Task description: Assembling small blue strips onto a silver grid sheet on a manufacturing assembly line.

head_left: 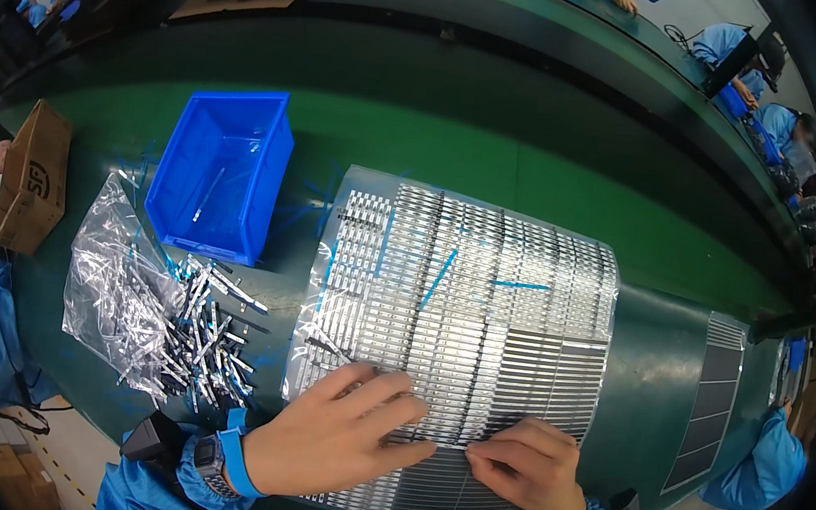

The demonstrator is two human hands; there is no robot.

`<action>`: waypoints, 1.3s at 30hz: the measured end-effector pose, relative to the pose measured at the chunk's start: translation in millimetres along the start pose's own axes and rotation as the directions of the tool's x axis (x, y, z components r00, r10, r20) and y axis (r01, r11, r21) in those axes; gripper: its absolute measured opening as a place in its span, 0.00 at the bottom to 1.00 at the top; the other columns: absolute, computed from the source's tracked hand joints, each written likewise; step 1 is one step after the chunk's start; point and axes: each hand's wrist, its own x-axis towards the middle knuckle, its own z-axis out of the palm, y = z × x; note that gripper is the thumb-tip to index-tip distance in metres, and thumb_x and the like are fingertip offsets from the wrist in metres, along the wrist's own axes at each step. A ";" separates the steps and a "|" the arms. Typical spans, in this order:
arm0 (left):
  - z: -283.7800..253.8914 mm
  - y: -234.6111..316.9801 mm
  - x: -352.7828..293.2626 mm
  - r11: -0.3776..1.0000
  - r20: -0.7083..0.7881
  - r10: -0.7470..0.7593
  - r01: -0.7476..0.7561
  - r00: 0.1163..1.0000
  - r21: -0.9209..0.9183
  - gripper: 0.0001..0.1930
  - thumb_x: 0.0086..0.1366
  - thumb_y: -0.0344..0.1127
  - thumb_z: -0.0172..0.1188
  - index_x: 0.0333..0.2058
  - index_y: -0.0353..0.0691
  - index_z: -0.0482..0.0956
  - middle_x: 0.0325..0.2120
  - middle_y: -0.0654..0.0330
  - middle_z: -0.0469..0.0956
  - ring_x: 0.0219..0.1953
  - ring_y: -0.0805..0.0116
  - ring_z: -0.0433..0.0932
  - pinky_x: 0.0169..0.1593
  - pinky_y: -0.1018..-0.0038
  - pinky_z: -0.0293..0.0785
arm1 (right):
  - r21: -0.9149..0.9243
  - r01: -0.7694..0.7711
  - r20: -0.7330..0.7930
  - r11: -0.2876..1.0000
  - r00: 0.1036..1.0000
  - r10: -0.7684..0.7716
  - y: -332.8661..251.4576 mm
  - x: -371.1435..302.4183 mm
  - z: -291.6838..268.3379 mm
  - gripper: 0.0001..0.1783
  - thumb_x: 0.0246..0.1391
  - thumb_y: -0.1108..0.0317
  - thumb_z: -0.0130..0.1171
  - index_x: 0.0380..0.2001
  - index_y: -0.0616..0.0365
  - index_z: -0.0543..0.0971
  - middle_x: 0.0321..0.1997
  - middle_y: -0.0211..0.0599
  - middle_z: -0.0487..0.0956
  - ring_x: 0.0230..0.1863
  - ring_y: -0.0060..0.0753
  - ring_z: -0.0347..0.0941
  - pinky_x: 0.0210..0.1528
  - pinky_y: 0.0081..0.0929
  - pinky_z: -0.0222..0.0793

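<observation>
A broad sheet (463, 302) covered with rows of narrow silver-and-black strips lies on the green table before me. Across its lower left part rests my left hand (347, 439), fingers spread and thumb stretched along a row. My right hand (535, 466) is closed in a pinch at the same row, where silver strips meet a dark lined area (447, 486). Whatever is between its fingertips is too small to make out. Two thin blue pieces lie on the sheet: a slanted one (438, 279) and a level one (521, 286).
To the left, loose strips (212, 343) are heaped beside a clear plastic bag (112, 292). Behind them stands a blue bin (270, 189) with a small strip inside. A cardboard box (34, 177) is at far left, a dark panelled sheet (707, 410) at right. Other people sit around.
</observation>
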 end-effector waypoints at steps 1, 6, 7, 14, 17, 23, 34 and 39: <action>-0.1 0.4 0.2 1.000 0.000 0.001 -0.001 1.000 0.000 0.16 0.58 0.38 0.62 0.45 0.60 0.89 0.45 0.66 0.74 0.53 0.63 0.73 0.55 0.64 0.67 | -0.001 -0.001 -0.001 1.000 1.000 0.001 -0.3 -0.2 0.3 0.10 0.43 0.74 0.75 0.33 0.54 0.88 0.30 0.29 0.82 0.27 0.27 0.78 0.29 0.25 0.78; 0.2 5.1 1.3 0.998 -0.012 -0.031 0.031 0.999 0.054 0.17 0.57 0.39 0.62 0.45 0.63 0.89 0.45 0.66 0.74 0.53 0.63 0.73 0.54 0.63 0.68 | -0.064 0.035 -0.029 0.997 0.999 -0.037 -3.0 -1.8 3.4 0.11 0.43 0.73 0.76 0.32 0.55 0.86 0.29 0.29 0.81 0.26 0.28 0.77 0.27 0.25 0.76; 0.8 6.1 1.4 0.998 -0.011 -0.028 0.029 1.000 0.054 0.17 0.57 0.39 0.62 0.45 0.63 0.89 0.45 0.66 0.74 0.53 0.63 0.73 0.54 0.63 0.68 | -0.065 0.033 -0.031 0.997 0.999 -0.036 -3.8 -1.5 4.1 0.11 0.43 0.73 0.76 0.32 0.55 0.86 0.29 0.29 0.81 0.26 0.28 0.77 0.27 0.25 0.76; 3.2 10.5 0.2 0.996 -0.012 -0.038 0.039 0.999 0.083 0.17 0.56 0.40 0.63 0.45 0.64 0.89 0.45 0.66 0.73 0.54 0.62 0.71 0.54 0.61 0.68 | -0.059 0.018 -0.077 0.998 0.997 -0.023 -4.3 -2.6 8.2 0.11 0.39 0.75 0.75 0.29 0.54 0.86 0.27 0.29 0.81 0.24 0.27 0.77 0.26 0.24 0.75; 4.4 12.3 2.5 0.995 -0.005 -0.045 0.045 0.999 0.085 0.17 0.57 0.40 0.62 0.45 0.65 0.88 0.45 0.66 0.73 0.54 0.61 0.71 0.55 0.60 0.68 | -0.059 0.021 -0.070 0.998 0.997 -0.025 -4.2 -3.6 7.0 0.10 0.42 0.73 0.75 0.31 0.55 0.86 0.29 0.29 0.80 0.25 0.27 0.76 0.26 0.24 0.76; 6.8 17.5 3.9 0.992 -0.007 -0.057 0.057 0.998 0.109 0.17 0.58 0.40 0.61 0.46 0.65 0.88 0.45 0.66 0.73 0.54 0.61 0.71 0.56 0.58 0.66 | -0.040 0.004 -0.074 0.999 0.997 -0.007 -4.6 -2.6 5.8 0.09 0.42 0.74 0.74 0.30 0.55 0.86 0.28 0.29 0.80 0.25 0.28 0.77 0.26 0.24 0.75; 11.4 13.6 1.3 0.991 -0.061 -0.051 0.058 0.997 0.119 0.18 0.58 0.40 0.59 0.47 0.66 0.87 0.45 0.65 0.73 0.54 0.61 0.72 0.54 0.57 0.68 | 0.119 -0.263 -0.065 0.957 0.960 0.272 -12.7 8.7 -0.7 0.08 0.46 0.73 0.74 0.32 0.55 0.86 0.26 0.29 0.81 0.21 0.17 0.75 0.21 0.18 0.71; 7.9 11.2 -0.1 0.994 -0.092 -0.040 0.050 0.995 0.100 0.17 0.57 0.39 0.60 0.45 0.62 0.87 0.45 0.64 0.74 0.54 0.61 0.72 0.54 0.59 0.68 | 0.079 -0.280 -0.057 0.957 0.957 0.285 -13.6 9.3 3.1 0.10 0.47 0.70 0.76 0.33 0.55 0.85 0.26 0.29 0.81 0.21 0.17 0.75 0.22 0.19 0.71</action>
